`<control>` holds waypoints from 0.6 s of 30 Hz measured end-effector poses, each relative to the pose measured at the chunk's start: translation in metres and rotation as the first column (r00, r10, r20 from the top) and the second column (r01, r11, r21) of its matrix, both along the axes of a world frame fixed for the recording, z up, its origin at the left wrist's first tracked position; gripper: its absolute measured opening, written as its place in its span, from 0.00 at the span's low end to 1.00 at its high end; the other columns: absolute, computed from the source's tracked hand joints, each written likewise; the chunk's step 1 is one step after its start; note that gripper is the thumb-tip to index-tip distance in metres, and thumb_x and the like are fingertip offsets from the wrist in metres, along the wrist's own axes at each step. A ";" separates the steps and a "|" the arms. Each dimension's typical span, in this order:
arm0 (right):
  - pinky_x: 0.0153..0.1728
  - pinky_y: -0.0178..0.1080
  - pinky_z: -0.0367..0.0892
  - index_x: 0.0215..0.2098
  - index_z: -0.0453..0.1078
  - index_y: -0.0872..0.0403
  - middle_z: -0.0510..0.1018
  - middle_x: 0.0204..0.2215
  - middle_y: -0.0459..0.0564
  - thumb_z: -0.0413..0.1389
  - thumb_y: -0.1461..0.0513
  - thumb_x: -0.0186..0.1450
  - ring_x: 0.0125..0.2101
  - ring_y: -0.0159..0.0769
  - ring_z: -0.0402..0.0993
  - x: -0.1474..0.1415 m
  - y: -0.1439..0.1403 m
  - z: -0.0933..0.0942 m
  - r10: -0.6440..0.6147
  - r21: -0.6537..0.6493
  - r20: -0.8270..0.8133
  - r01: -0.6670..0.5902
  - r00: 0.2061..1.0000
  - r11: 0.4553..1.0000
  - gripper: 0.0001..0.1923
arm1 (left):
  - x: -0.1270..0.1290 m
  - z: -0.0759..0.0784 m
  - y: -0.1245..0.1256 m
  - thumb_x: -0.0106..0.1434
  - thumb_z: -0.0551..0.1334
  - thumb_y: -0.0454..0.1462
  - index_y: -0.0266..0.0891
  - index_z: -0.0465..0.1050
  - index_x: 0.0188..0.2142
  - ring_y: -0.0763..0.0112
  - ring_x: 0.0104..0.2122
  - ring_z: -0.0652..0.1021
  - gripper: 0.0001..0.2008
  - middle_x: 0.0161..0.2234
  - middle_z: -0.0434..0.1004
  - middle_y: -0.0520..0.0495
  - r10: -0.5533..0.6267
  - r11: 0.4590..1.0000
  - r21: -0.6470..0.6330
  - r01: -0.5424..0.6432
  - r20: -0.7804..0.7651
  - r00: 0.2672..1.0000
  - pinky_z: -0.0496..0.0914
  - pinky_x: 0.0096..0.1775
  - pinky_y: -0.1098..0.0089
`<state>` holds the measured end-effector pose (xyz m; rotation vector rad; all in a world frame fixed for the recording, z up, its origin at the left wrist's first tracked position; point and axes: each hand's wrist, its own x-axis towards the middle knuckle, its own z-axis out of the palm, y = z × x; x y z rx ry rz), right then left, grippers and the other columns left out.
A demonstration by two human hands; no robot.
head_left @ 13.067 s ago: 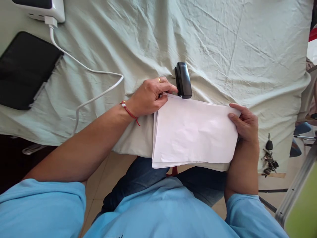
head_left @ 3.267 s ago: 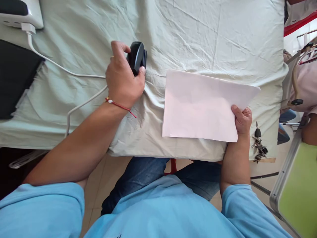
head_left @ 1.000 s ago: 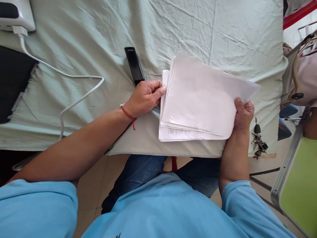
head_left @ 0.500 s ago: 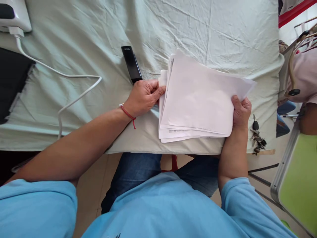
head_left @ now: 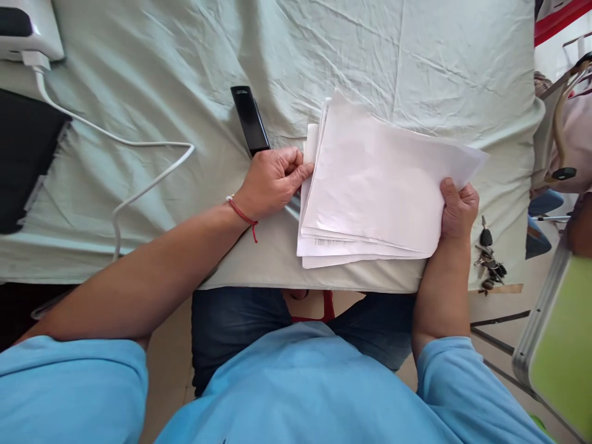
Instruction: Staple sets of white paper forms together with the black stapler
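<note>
A stack of white paper sheets is held tilted over the front of the table, its edges loosely out of line and some print showing along the lower side. My left hand pinches the stack's left edge between thumb and curled fingers. On the far side, my right hand grips the right edge, thumb on top and the fingers partly hidden beneath. Just beyond my left hand lies a black phone-like device, its near end touching or almost touching the knuckles.
A pale green cloth covers the table. At right lies a bunch of keys. A white box with a white cable and a black flat item are at left. A green-topped folding table and another person are at right.
The whole view has shifted slightly, so things appear a little further right. Both hands keep their hold on the paper stack, and my legs under the table have moved slightly.
</note>
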<state>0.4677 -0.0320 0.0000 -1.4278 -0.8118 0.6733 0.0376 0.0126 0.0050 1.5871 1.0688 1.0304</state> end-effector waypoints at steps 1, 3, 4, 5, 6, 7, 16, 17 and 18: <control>0.54 0.46 0.87 0.40 0.86 0.53 0.95 0.44 0.54 0.90 0.44 0.49 0.44 0.43 0.87 -0.003 -0.002 0.001 -0.003 0.005 0.005 0.003 1.000 1.000 0.33 | 0.000 0.001 0.000 0.74 0.76 0.63 0.46 0.67 0.27 0.67 0.27 0.66 0.33 0.23 0.68 0.51 0.008 1.000 0.014 -0.008 -0.015 1.000 0.57 0.30 0.60; 0.54 0.47 0.88 0.41 0.87 0.53 0.95 0.44 0.54 0.90 0.43 0.49 0.46 0.44 0.88 -0.009 -0.005 0.004 0.000 0.002 0.005 0.000 1.000 1.000 0.34 | -0.002 0.001 0.001 0.76 0.75 0.64 0.46 0.67 0.26 0.67 0.28 0.65 0.35 0.23 0.66 0.51 0.014 0.999 0.029 -0.013 -0.042 0.999 0.56 0.30 0.60; 0.55 0.49 0.89 0.41 0.88 0.53 0.95 0.44 0.54 0.90 0.42 0.50 0.47 0.46 0.89 -0.012 -0.006 0.005 0.011 -0.003 0.001 -0.011 1.000 1.000 0.34 | -0.002 0.001 0.001 0.77 0.75 0.64 0.45 0.67 0.26 0.67 0.28 0.65 0.35 0.23 0.66 0.51 0.019 0.999 0.035 -0.017 -0.056 0.998 0.56 0.30 0.59; 0.56 0.50 0.90 0.42 0.88 0.52 0.95 0.43 0.53 0.90 0.42 0.50 0.48 0.48 0.90 -0.014 -0.007 0.006 0.025 -0.016 -0.004 -0.025 1.000 1.000 0.33 | -0.003 0.001 0.001 0.78 0.74 0.64 0.45 0.67 0.26 0.67 0.28 0.65 0.35 0.23 0.66 0.51 0.027 0.999 0.041 -0.024 -0.070 0.997 0.56 0.31 0.59; 0.56 0.52 0.91 0.41 0.89 0.50 0.94 0.42 0.51 0.90 0.43 0.52 0.50 0.49 0.91 -0.016 -0.007 0.007 0.029 -0.033 -0.010 -0.029 1.000 0.999 0.31 | -0.004 0.000 0.002 0.79 0.73 0.63 0.45 0.67 0.27 0.67 0.28 0.64 0.34 0.24 0.65 0.52 0.034 0.998 0.048 -0.030 -0.086 0.996 0.57 0.31 0.59; 0.55 0.52 0.92 0.40 0.88 0.48 0.94 0.40 0.49 0.91 0.44 0.53 0.50 0.49 0.92 -0.016 -0.007 0.007 0.018 -0.055 -0.019 -0.019 1.000 0.998 0.28 | -0.004 -0.001 0.002 0.80 0.73 0.61 0.45 0.68 0.27 0.67 0.28 0.64 0.33 0.24 0.66 0.52 0.041 0.998 0.055 -0.036 -0.101 0.994 0.57 0.32 0.59; 0.44 0.42 0.87 0.38 0.91 0.51 0.94 0.38 0.48 0.92 0.35 0.45 0.36 0.37 0.83 -0.014 -0.006 0.006 0.072 -0.017 0.024 -0.071 0.997 0.997 0.38 | 0.001 -0.023 0.005 0.69 0.83 0.47 0.48 0.71 0.48 0.71 0.30 0.75 0.23 0.29 0.75 0.60 0.127 0.992 -0.013 -0.127 -0.017 0.992 0.67 0.35 0.64; 0.45 0.42 0.87 0.38 0.91 0.51 0.94 0.38 0.48 0.92 0.36 0.45 0.36 0.37 0.82 -0.014 -0.006 0.007 0.066 -0.016 0.025 -0.065 0.998 0.998 0.38 | 0.001 -0.024 0.005 0.68 0.82 0.46 0.48 0.71 0.46 0.71 0.30 0.74 0.22 0.30 0.75 0.59 0.131 0.991 -0.002 -0.131 -0.017 0.991 0.68 0.35 0.64; 0.45 0.42 0.87 0.39 0.91 0.51 0.94 0.38 0.47 0.92 0.36 0.45 0.36 0.37 0.82 -0.015 -0.006 0.007 0.063 -0.018 0.024 -0.063 0.998 0.998 0.38 | 0.002 -0.024 0.005 0.68 0.82 0.45 0.48 0.72 0.43 0.71 0.31 0.74 0.20 0.30 0.75 0.58 0.128 0.992 0.008 -0.128 -0.020 0.992 0.68 0.35 0.64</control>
